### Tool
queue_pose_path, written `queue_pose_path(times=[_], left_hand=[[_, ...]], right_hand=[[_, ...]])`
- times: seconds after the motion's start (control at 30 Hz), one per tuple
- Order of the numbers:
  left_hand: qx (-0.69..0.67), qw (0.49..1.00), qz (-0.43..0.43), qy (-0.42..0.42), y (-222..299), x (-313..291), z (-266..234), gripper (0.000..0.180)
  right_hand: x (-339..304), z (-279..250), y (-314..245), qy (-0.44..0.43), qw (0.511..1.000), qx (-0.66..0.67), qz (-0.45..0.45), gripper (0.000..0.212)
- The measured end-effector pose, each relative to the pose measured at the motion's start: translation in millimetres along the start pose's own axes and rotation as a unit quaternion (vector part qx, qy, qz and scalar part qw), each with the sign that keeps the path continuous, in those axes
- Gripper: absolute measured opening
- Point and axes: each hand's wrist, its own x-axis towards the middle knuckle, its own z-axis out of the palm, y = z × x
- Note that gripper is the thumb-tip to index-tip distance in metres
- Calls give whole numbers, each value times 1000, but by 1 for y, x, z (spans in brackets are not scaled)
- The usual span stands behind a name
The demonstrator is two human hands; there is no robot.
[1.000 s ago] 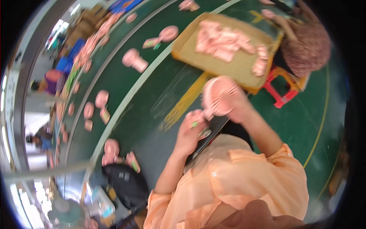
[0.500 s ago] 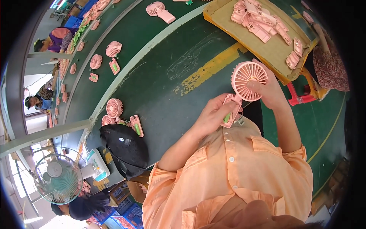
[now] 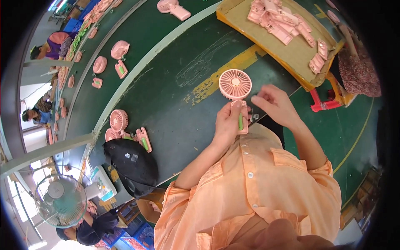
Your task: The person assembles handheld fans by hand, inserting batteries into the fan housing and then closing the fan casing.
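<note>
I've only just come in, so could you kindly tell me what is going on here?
A person in an orange shirt holds a pink handheld fan in the left hand, its handle open with a green piece showing inside. The right hand is just beside the fan, seemingly empty. Beyond, to the right, a cardboard tray holds more pink parts.

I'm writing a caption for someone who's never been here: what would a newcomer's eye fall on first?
Probably the pink handheld fan near the centre, gripped by its handle in the left hand. Next, perhaps, the cardboard tray at the upper right, with pink plastic casing parts heaped in it. Then the larger wire-caged fan at the lower left.
</note>
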Motion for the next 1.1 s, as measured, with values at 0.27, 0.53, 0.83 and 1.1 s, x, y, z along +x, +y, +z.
queue_pose_path(times=[0.27, 0.53, 0.83, 1.1], left_hand=[[-33, 999, 8, -30, -15, 7, -7, 29], [43, 998, 27, -26, -21, 8, -13, 29], [66, 998, 16, -17, -20, 5, -6, 29], [-21, 999, -2, -35, -18, 8, -14, 22]], right_hand=[[-9, 21, 4, -21, 995, -58, -77, 11], [-6, 21, 2, -64, 993, -88, -37, 8], [1, 12, 1, -101, 960, -216, -148, 4], [7, -3, 21, -35, 971, -133, -198, 7]])
